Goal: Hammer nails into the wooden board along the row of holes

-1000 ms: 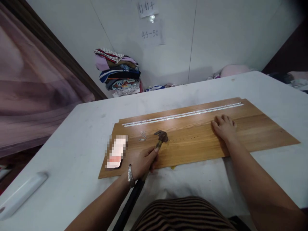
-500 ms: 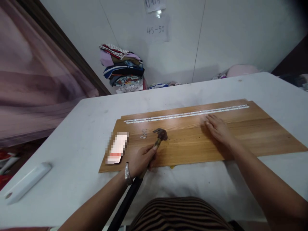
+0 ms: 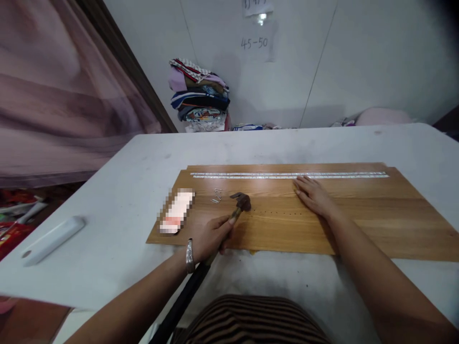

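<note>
One hammer (image 3: 193,286), one wooden board (image 3: 272,234), two white strips (image 3: 251,176) and one blurred phone (image 3: 177,210) counted; several loose nails (image 3: 215,200), too small to count surely. Hammer condition: dark claw head, brownish neck, black grip. Left hand (image 3: 214,235): fingers clamped round the handle, hammer head just beyond them, over the board; contact cannot be determined. Nails and phone lie left of the hammer head. Right hand (image 3: 314,196): fingers extended, thumb apart, resting on the board beside the strips.
</note>
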The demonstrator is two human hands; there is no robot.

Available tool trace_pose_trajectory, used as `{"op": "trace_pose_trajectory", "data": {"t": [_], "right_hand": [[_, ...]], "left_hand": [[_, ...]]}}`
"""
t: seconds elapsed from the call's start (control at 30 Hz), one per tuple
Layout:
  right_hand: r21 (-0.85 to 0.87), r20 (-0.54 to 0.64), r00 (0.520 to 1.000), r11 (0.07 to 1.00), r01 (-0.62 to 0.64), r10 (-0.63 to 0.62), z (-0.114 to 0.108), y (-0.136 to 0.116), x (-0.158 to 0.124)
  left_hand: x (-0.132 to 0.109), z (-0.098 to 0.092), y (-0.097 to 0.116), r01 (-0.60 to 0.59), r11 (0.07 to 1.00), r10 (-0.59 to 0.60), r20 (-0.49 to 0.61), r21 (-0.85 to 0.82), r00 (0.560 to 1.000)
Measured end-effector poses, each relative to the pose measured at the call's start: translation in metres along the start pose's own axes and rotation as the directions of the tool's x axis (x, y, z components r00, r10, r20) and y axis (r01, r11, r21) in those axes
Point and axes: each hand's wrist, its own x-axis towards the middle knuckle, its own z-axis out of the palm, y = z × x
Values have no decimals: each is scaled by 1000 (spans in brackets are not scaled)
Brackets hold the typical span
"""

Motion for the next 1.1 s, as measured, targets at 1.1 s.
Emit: {"op": "trace_pose_trajectory", "data": {"t": [1.1], "right_hand": [[226,-265,956,972,-63,124,19,18,7]], "left_hand": [[-3,10,9,3,1000,-2,-86,4,996]]}}
